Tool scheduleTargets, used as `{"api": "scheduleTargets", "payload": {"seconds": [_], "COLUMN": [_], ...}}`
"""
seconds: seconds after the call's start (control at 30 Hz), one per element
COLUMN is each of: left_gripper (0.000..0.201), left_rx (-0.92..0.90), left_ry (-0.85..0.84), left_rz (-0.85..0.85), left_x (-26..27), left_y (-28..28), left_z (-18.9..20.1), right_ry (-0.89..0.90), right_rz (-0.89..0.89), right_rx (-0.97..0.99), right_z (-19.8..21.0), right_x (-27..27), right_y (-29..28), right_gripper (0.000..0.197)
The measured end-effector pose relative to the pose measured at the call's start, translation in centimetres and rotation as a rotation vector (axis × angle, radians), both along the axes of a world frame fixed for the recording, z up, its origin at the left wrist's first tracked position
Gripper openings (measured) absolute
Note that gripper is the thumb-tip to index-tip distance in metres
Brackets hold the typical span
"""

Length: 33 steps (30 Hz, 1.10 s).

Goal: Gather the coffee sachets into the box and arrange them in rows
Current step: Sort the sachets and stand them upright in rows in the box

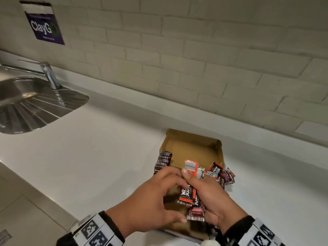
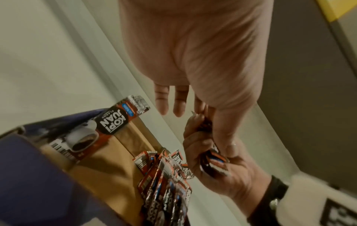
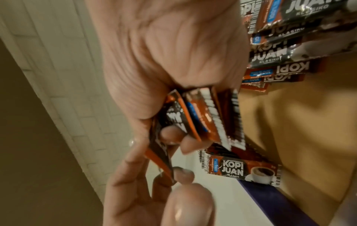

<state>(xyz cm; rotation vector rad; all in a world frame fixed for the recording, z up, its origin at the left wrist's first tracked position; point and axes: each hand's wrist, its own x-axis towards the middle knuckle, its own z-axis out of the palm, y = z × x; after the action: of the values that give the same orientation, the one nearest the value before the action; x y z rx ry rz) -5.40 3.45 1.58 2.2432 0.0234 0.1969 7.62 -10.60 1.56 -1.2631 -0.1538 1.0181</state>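
Gripping a bundle of red-and-black coffee sachets (image 1: 190,192), long axis toward the back wall (image 1: 213,50), the right hand (image 1: 213,197) hovers above the open brown cardboard box (image 1: 191,146) at the bench's (image 1: 106,148) front edge. The left hand (image 1: 150,197) pinches one.

Box (image 1: 192,148) near side apparently hidden.

One box (image 1: 192,148), one sink (image 1: 23,96), one tap (image 1: 50,76), one sign (image 1: 44,23), many sachets (image 1: 190,166)

"KOPI JUAN KLASIKO" is printed on the sachets (image 3: 241,169) at the left wall of the box (image 1: 191,148) and those heaped inside it; far left of the box, a purple wall sign (image 1: 44,25) reads "ClayGo"
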Motion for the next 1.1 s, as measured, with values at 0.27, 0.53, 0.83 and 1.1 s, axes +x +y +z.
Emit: {"api": "scheduleTargets", "payload": {"seconds": [0.27,0.53,0.83,1.1], "left_gripper": [0.023,0.038,0.016,0.003], "left_rx": [0.155,0.211,0.479,-0.075], "left_ry": [-0.211,-0.282,-0.440,-0.311], "left_rz": [0.055,0.044,0.055,0.269], "left_x": [0.5,-0.4,-0.5,-1.0], "left_y": [-0.4,-0.5,-1.0,-1.6], "left_z": [-2.0,-2.2,-3.2,-1.9], "right_ry": [-0.006,-0.068,-0.043,0.091], "right_rz": [-0.005,0.032,0.001,-0.085], "right_rx": [-0.074,-0.181,-0.132,-0.076], "right_z": [-1.1,-1.6,-0.6,-0.7], "right_x": [0.7,0.4,0.0,-0.2], "right_y": [-0.3,0.4,1.1,1.1], "right_gripper": [0.049,0.085,0.047,0.051]}}
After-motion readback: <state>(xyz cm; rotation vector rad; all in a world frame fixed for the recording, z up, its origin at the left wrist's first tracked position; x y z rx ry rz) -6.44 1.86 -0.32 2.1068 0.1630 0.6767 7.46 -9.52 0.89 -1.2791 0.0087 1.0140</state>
